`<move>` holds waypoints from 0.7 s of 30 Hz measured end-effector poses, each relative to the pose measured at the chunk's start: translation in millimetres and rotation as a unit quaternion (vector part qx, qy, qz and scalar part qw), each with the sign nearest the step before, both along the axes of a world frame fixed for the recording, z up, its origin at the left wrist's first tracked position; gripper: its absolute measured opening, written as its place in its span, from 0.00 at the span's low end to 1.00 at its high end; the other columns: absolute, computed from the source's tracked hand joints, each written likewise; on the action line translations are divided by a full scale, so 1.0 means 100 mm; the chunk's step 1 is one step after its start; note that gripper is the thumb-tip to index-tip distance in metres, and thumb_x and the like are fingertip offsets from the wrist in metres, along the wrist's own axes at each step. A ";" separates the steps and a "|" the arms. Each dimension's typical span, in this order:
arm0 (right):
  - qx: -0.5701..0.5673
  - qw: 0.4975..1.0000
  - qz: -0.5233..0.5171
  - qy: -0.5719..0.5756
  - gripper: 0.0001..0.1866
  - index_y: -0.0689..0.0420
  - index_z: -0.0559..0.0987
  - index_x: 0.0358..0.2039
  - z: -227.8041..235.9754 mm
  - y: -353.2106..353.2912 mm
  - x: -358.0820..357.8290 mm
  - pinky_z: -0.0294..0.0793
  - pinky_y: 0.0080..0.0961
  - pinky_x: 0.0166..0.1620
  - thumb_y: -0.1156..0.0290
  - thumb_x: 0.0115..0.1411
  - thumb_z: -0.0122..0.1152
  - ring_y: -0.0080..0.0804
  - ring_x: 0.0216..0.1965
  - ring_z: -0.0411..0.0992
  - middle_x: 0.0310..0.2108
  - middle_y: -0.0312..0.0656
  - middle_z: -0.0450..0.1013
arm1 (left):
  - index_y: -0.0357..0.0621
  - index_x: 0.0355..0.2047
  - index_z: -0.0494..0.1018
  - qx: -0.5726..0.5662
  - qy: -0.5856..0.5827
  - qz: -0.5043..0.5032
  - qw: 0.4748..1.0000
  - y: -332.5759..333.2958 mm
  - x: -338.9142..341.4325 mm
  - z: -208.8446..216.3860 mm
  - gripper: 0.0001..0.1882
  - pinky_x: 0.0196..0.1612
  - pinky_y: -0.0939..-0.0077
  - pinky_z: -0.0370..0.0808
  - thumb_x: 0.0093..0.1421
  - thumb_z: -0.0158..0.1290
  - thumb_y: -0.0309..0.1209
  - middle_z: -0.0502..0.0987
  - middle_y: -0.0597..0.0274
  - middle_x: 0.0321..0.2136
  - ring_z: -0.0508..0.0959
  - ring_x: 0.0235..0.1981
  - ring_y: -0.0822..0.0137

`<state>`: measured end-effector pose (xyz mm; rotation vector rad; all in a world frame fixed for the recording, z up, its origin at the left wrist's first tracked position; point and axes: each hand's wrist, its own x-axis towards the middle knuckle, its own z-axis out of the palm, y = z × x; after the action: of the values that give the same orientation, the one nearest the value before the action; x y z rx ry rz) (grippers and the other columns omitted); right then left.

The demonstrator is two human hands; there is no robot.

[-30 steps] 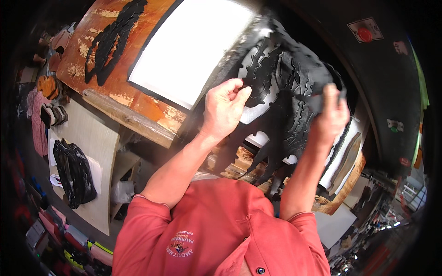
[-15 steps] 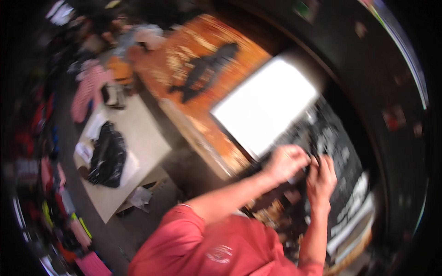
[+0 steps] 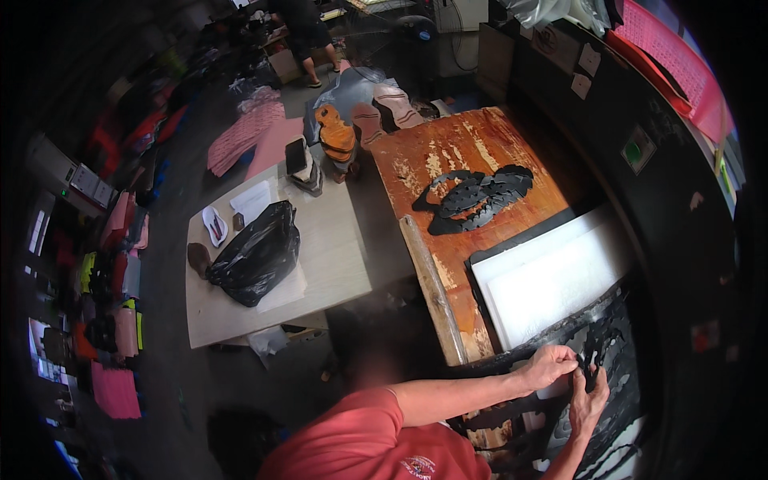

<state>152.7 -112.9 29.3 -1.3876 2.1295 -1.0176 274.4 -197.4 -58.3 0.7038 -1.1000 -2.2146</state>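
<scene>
Black cut-out sheet (image 3: 593, 350) is at your fingertips, low on the right, on the near side of one white slab (image 3: 552, 280). Both of your two hands are at it. Your left hand (image 3: 550, 366) has thumb and forefinger pinching at its edge; your right hand (image 3: 589, 406) is just beside, fingers pointing up against the dark material, and you cannot tell from this view how firmly they grip. The cut shapes around them overlap too much to count.

The slab sits at the end of one orange-brown worktop (image 3: 512, 144) with worn, pale patches. On that you have one loose cluster of black cut pieces (image 3: 512, 182), their number unclear, and one wooden bar (image 3: 432, 288) runs along the left edge.

Further left is one pale worktop (image 3: 336, 248). It bears one black plastic bag (image 3: 256, 252), one white oval dish (image 3: 214, 226), one small brown block (image 3: 238, 221) and one stack with a dark top (image 3: 296, 156).

Well beyond, one other person (image 3: 308, 40) stands.
</scene>
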 end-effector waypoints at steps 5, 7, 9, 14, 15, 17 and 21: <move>-0.027 0.998 0.034 0.042 0.08 0.69 0.78 0.40 -0.03 0.01 0.00 0.72 0.37 0.42 0.76 0.65 0.61 0.48 0.36 0.74 0.34 0.52 0.73 | 0.33 0.42 0.78 -0.136 -0.043 0.060 0.988 0.08 -0.03 -0.08 0.08 0.39 0.78 0.75 0.70 0.55 0.27 0.82 0.65 0.32 0.78 0.35 0.79; -0.017 0.995 0.062 0.076 0.07 0.69 0.78 0.39 -0.01 0.01 -0.01 0.72 0.40 0.41 0.77 0.64 0.60 0.53 0.35 0.74 0.34 0.55 0.73 | 0.32 0.41 0.77 -0.167 -0.050 0.084 0.981 0.09 -0.02 -0.08 0.08 0.37 0.77 0.75 0.69 0.56 0.27 0.82 0.64 0.30 0.78 0.33 0.78; -0.032 0.991 0.089 0.100 0.06 0.69 0.78 0.38 0.00 0.00 -0.04 0.71 0.42 0.39 0.78 0.65 0.58 0.57 0.34 0.73 0.34 0.56 0.73 | 0.32 0.40 0.76 -0.179 -0.058 0.084 0.979 0.09 -0.01 -0.08 0.08 0.37 0.77 0.75 0.69 0.56 0.27 0.82 0.63 0.30 0.78 0.33 0.77; 0.018 0.995 0.047 0.086 0.08 0.69 0.78 0.40 -0.09 0.01 -0.19 0.71 0.40 0.35 0.76 0.69 0.55 0.52 0.29 0.74 0.30 0.55 0.75 | 0.33 0.40 0.73 -0.139 -0.001 0.103 0.985 0.11 -0.03 -0.11 0.05 0.38 0.78 0.76 0.72 0.54 0.25 0.83 0.62 0.32 0.80 0.35 0.77; 0.001 0.997 0.024 0.070 0.10 0.68 0.77 0.40 -0.11 0.03 -0.23 0.71 0.39 0.34 0.74 0.72 0.53 0.45 0.28 0.75 0.29 0.55 0.76 | 0.34 0.40 0.73 -0.090 0.041 0.103 0.990 0.13 -0.05 -0.13 0.05 0.38 0.78 0.77 0.73 0.53 0.25 0.82 0.61 0.32 0.80 0.35 0.76; -0.027 0.999 -0.018 0.027 0.11 0.67 0.77 0.38 -0.16 0.04 -0.27 0.71 0.34 0.35 0.72 0.73 0.53 0.35 0.28 0.71 0.29 0.51 0.77 | 0.36 0.40 0.71 -0.103 0.058 0.121 0.985 0.14 -0.07 -0.16 0.04 0.39 0.79 0.77 0.74 0.51 0.24 0.81 0.62 0.33 0.80 0.36 0.77; -0.036 0.996 0.022 0.081 0.09 0.67 0.78 0.41 -0.19 0.06 -0.22 0.73 0.37 0.38 0.73 0.71 0.55 0.44 0.31 0.74 0.31 0.52 0.77 | 0.35 0.39 0.69 -0.142 0.016 0.151 0.978 0.17 -0.10 -0.18 0.05 0.39 0.76 0.77 0.73 0.53 0.25 0.81 0.61 0.34 0.81 0.37 0.76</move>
<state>130.9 -106.9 9.9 -1.5935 2.1841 -1.0035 264.6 -180.0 -76.0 0.6580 -1.1767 -1.7645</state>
